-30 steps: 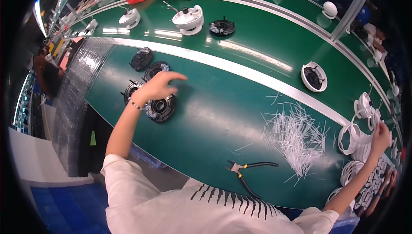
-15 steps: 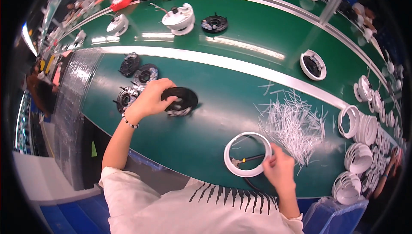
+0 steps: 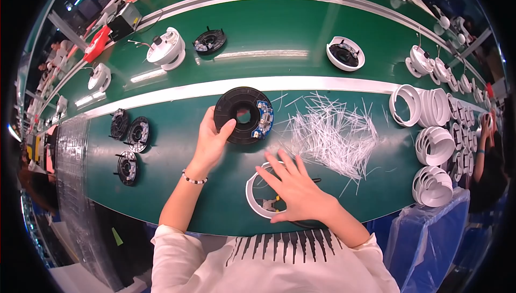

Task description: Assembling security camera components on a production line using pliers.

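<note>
My left hand (image 3: pixel 207 140) grips a round black plastic disc (image 3: pixel 228 105) by its lower left edge, thumb across the face. The disc has a hole in the middle and a blue circuit board (image 3: pixel 264 118) on its right side. It is held up above the green bench, tilted toward me. To its lower right, my right hand (image 3: pixel 301 196) is open, fingers spread over a white ring (image 3: pixel 250 193) on the bench. That hand hides the ring's right side; whether it touches the ring I cannot tell. A dark cable with a yellow band (image 3: pixel 277 201) shows inside the ring.
Three black discs (image 3: pixel 138 134) lie at the left. A heap of thin white strips (image 3: pixel 333 132) spreads right of centre. Stacked white rings (image 3: pixel 432 105) line the right end, above a plastic-covered blue bin (image 3: pixel 430 234). White dome housings (image 3: pixel 165 48) stand on the green surface beyond the pale rail.
My left hand has brought the black disc rightward from near the other discs and turned its face into view. The right hand has released the ring's rim and spread open. The view has shifted.
</note>
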Available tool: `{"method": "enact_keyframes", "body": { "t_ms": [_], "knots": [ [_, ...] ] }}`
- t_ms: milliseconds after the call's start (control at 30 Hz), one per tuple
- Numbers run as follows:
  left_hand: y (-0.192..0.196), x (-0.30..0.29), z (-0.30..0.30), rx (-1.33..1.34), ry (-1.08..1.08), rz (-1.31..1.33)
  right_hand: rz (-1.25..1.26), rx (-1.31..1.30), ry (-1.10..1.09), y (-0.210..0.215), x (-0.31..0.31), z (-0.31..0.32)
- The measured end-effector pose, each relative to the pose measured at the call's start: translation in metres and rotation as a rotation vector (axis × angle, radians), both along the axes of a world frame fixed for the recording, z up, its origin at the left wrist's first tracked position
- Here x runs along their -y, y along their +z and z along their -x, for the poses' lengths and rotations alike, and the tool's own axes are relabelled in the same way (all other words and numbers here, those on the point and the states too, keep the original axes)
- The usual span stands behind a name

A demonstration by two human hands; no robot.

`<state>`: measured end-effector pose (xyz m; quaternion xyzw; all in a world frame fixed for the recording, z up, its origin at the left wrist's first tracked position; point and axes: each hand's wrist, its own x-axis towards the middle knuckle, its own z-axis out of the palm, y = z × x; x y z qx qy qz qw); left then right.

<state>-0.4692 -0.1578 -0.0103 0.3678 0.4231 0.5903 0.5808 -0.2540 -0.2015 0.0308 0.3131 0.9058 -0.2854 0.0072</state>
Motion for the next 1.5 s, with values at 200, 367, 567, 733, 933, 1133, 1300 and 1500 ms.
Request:
{"method": "enact_keyframes", "body": {
  "t_ms": [200, 367, 567, 733, 933, 1133, 1300, 1500],
  "knots": [
    [-0.005, 0.000, -0.002, -0.040, 0.021, -0.051, 0.036, 0.087, 0.032, 0.007, 0.000, 0.004],
    [-0.009, -0.004, -0.011, -0.049, 0.026, -0.075, 0.092, -0.127, -0.023, 0.011, -0.005, -0.008],
    [-0.010, 0.002, -0.056, -0.105, -0.087, -0.151, 0.068, -0.983, -0.708, -0.001, -0.037, -0.027],
    [-0.009, 0.007, -0.065, 0.419, -0.609, -0.077, -0.124, -0.771, -0.661, -0.007, -0.036, -0.021],
    [0.007, -0.003, -0.077, 0.672, -0.448, 0.330, -0.228, -0.669, -0.586, -0.005, -0.030, -0.019],
    [0.012, -0.006, -0.093, 0.555, -0.357, 0.348, -0.300, -0.561, -0.579, -0.001, -0.032, -0.019],
    [0.016, -0.006, -0.096, 0.716, -0.455, 0.316, -0.370, -0.533, -0.542, 0.004, -0.033, -0.023],
    [0.014, -0.006, -0.097, 0.649, -0.524, 0.326, -0.327, -0.464, -0.412, 0.016, -0.044, -0.038]
  ]
}}
